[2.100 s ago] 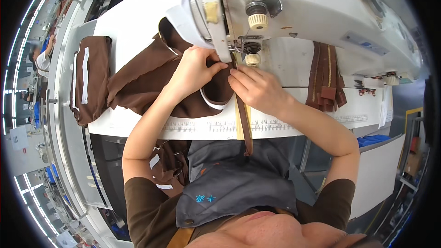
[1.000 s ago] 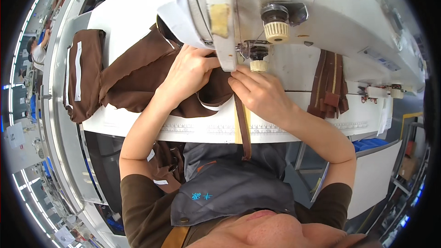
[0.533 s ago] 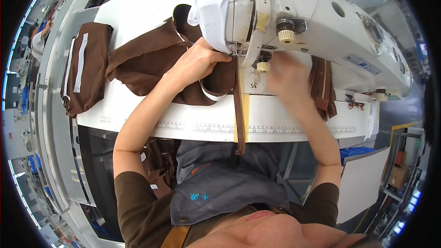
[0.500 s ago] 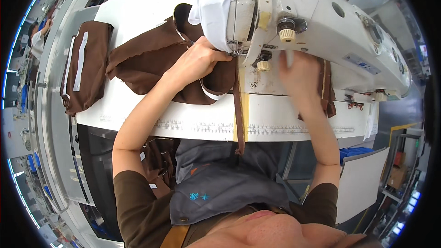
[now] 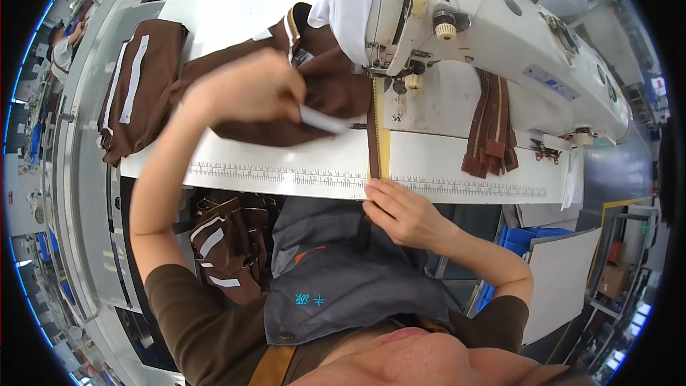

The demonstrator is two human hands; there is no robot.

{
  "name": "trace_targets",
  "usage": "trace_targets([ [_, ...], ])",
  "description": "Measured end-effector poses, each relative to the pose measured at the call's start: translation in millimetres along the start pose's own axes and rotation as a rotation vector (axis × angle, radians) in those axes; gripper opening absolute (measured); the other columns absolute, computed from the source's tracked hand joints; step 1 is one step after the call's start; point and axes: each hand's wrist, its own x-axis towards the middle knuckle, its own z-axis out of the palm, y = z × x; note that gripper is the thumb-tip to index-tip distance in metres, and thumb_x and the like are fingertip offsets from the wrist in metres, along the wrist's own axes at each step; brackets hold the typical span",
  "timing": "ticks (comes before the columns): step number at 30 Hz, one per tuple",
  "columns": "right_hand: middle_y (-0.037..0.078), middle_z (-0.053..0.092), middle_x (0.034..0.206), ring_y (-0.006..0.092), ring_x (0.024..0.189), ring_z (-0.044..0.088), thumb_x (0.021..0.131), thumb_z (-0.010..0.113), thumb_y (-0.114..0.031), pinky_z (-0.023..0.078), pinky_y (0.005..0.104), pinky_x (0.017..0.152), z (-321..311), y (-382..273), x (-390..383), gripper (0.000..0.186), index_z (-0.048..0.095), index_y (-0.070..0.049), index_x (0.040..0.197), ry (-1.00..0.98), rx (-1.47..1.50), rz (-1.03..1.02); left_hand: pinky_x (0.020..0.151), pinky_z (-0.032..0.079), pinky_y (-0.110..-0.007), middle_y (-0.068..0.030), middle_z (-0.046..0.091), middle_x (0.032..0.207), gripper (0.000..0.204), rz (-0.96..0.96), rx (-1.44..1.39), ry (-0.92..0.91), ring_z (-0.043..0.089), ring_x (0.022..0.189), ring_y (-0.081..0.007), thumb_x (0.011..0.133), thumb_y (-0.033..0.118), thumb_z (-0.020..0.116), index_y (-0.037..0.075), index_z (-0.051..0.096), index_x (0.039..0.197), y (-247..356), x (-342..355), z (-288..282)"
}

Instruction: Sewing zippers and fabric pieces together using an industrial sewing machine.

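A zipper strip [image 5: 374,129] of matte brown woven tape, edged with a row of fine brassy teeth, lies flat on the smooth white bench [image 5: 286,187], from under the head of the sewing machine [image 5: 486,21] to the front edge. Its long axis runs nearly straight toward the person, beside a narrow yellow band [image 5: 385,146] and across a printed ruler scale. The right hand [image 5: 407,216] has its fingers drawn together on the strip's near end. The left hand [image 5: 254,87] is blurred, fingers curled over the soft, rumpled brown garment [image 5: 286,129]; a pale strip [image 5: 325,120] streaks out beside it, and whether it grips cloth or strip I cannot tell.

Half a second ago the left hand pressed close to the needle and the right was a blur near the loose zipper lengths [image 5: 493,125]; now the left has swung away leftward and the right has come down to the bench's edge. A folded brown piece [image 5: 146,86] with a straight white stripe lies at the left.
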Motion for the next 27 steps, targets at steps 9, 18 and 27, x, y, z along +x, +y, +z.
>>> trace_targets([
  [9, 0.012, 0.064, 0.1, 0.0264, 0.099, 0.063, 0.076, 0.064, -0.007, 0.055, 0.0324, 0.082, -4, -6, -5, 0.026, 0.064, 0.002, 0.101, 0.03, -0.062, -0.037, 0.078, 0.041, -0.034, -0.0045, 0.052, 0.066, 0.013, 0.218, 0.116, 0.461, 0.055, 0.067, -0.0211, 0.067, 0.01, 0.069, 0.005, 0.062, 0.077, 90, -25, 23],
  [18, 0.013, 0.066, 0.089, 0.0258, 0.091, 0.066, 0.07, 0.063, -0.008, 0.055, 0.033, 0.082, -4, -3, 0, 0.019, 0.064, 0.001, 0.087, 0.116, -0.123, -0.184, 0.076, 0.039, -0.032, -0.0052, 0.06, 0.076, 0.027, 0.162, -0.055, 0.459, 0.055, 0.067, -0.0193, 0.065, 0.001, 0.064, -0.001, 0.066, 0.092, 113, -31, 124],
  [27, 0.012, 0.066, 0.092, 0.0251, 0.093, 0.065, 0.071, 0.064, -0.006, 0.055, 0.0342, 0.081, 4, 14, 18, 0.014, 0.065, 0.001, 0.083, 0.158, -0.123, -0.043, 0.071, 0.041, -0.03, -0.0047, 0.053, 0.07, 0.017, 0.214, -0.1, 0.492, 0.051, 0.062, -0.0208, 0.067, 0.002, 0.06, 0.002, 0.065, 0.083, 79, -9, 123],
])
